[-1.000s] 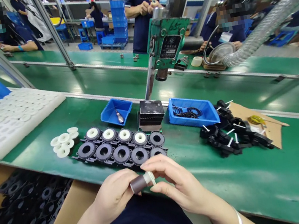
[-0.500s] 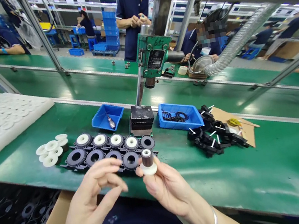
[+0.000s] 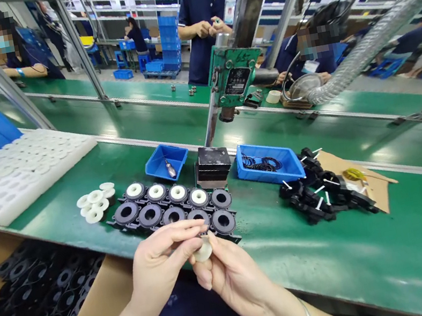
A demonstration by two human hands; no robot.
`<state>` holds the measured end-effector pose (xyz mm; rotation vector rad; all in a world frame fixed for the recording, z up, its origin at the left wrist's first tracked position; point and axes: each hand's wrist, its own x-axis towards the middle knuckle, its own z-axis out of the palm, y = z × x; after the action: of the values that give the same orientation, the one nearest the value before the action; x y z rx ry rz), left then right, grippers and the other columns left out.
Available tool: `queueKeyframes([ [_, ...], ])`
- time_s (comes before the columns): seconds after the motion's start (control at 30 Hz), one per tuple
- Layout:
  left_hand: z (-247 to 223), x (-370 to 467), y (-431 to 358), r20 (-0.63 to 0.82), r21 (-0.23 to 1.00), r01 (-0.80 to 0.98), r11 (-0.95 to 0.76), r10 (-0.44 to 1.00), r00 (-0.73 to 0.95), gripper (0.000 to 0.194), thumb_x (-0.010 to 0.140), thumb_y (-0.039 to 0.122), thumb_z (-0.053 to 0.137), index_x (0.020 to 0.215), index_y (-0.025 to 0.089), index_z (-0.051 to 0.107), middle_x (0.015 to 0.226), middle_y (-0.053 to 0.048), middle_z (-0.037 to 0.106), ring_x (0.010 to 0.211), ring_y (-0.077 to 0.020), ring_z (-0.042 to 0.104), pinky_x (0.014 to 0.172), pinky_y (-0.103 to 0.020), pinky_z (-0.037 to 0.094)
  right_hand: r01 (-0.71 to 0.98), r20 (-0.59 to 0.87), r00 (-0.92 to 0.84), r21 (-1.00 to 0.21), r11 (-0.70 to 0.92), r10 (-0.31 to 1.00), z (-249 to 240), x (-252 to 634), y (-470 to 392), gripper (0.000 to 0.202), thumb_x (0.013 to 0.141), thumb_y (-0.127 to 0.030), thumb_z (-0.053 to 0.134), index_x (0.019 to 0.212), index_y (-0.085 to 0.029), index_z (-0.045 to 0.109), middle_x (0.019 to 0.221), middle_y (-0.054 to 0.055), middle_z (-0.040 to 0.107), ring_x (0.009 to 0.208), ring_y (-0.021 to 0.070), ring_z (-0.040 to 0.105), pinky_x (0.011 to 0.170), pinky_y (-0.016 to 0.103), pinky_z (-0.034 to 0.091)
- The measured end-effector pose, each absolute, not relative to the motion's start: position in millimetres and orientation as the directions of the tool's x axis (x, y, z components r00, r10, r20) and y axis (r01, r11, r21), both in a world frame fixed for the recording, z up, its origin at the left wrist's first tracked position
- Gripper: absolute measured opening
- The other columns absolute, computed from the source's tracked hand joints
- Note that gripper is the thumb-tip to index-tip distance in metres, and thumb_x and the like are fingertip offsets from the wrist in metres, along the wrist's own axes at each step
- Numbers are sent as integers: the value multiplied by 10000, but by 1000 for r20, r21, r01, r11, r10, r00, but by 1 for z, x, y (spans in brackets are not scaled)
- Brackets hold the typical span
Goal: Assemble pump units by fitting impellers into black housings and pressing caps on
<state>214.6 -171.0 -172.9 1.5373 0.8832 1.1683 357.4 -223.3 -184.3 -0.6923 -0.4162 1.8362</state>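
My right hand [image 3: 235,276] pinches a white flanged part [image 3: 202,252] by its round flange, low in front of the bench edge. From the other side my left hand [image 3: 161,256] closes thumb and fingers over the top of the same part, hiding its dark cylindrical body. Just beyond my hands stand two rows of black round housings [image 3: 150,215] with centre holes. In the back row, several carry white rings [image 3: 177,193]; the rightmost black housing [image 3: 221,198] there shows no white ring. A small pile of white flanged discs [image 3: 95,196] lies to the left of the rows.
A green press [image 3: 236,80] rises behind a black block [image 3: 214,163]. Two blue trays hold a screwdriver [image 3: 171,170] and black rings [image 3: 263,163]. Black clips [image 3: 319,193] lie right, beside cardboard [image 3: 379,188]. White foam [image 3: 17,197] with discs is left. Co-workers sit and stand across the bench.
My left hand has come in from the left and closed on the part in my right hand, covering its dark body. The view has shifted left, so the bench items appear farther right.
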Motion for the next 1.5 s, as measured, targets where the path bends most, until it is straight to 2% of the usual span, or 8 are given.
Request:
queueKeyframes([
  [0.23, -189, 209, -181, 226, 973, -55, -222, 971, 73, 236, 806, 200, 790, 1030, 205, 715, 1170, -91, 750, 1067, -254, 731, 880, -335, 650, -724, -215, -226, -615, -312, 950, -185, 336, -215, 376, 911, -500, 651, 898, -126, 615, 755, 17, 592, 641, 88, 570, 636, 217, 489],
  [0.4, -194, 204, -183, 168, 964, -219, -149, 983, 71, 239, 809, 186, 782, 993, 198, 631, 1238, -130, 712, 883, -249, 773, 424, -197, 563, -704, -192, -213, -650, -286, 958, -185, 326, -213, 290, 956, -433, 611, 967, -143, 605, 776, 16, 606, 678, 92, 570, 694, 230, 490],
  [0.63, -199, 202, -179, 161, 952, -246, -181, 982, -98, 25, 862, 212, 737, 856, 189, 728, 1176, -97, 737, 1100, -262, 717, 905, -358, 629, -693, -173, -184, -676, -253, 968, -185, 318, -210, 294, 941, -444, 630, 1027, -163, 639, 774, 22, 623, 722, 117, 569, 731, 261, 490],
  [0.8, -205, 207, -177, 205, 963, -120, -240, 948, -243, 135, 869, 251, 720, 755, 181, 706, 1176, -98, 708, 1100, -260, 705, 881, -334, 615, -706, -176, -157, -668, -235, 972, -189, 313, -205, 306, 913, -437, 669, 1034, -156, 665, 801, 23, 615, 733, 121, 569, 746, 283, 501],
  [1.0, -184, 163, -169, -92, 961, -264, 76, 995, -48, 194, 757, 296, 828, 696, 163, 702, 1034, -56, 699, 1095, -258, 704, 935, -293, 574, -724, -176, -215, -632, -278, 961, -187, 320, -200, 311, 939, -427, 634, 963, -121, 681, 913, 60, 654, 690, 90, 581, 686, 229, 501],
  [1.17, -193, 70, -169, -158, 971, 195, 139, 984, 82, 396, 852, 509, 672, 644, 173, 700, 795, -55, 707, 828, -282, 755, 802, -372, 622, -776, -239, -274, -518, -361, 932, -187, 323, -198, 294, 918, -398, 673, 933, -105, 689, 927, 79, 688, 677, 85, 618, 663, 200, 523],
  [1.3, -219, 41, -173, 35, 685, 722, -99, 994, 103, 318, 824, 544, 674, 910, 256, 778, 1227, -88, 722, 1077, -338, 705, 937, -424, 580, -788, -281, -319, -452, -418, 905, -187, 320, -195, 318, 890, -403, 707, 927, -88, 696, 906, 88, 703, 648, 80, 627, 640, 185, 536],
  [1.5, -202, 89, -175, 373, 663, 636, -394, 911, 175, 268, 936, 325, 610, 1188, 301, 699, 1417, -57, 604, 1296, -256, 587, 1131, -396, 455, -775, -350, -376, -389, -498, 858, -185, 314, -194, 327, 861, -403, 741, 903, -82, 696, 869, 81, 705, 626, 74, 636, 644, 177, 555],
])
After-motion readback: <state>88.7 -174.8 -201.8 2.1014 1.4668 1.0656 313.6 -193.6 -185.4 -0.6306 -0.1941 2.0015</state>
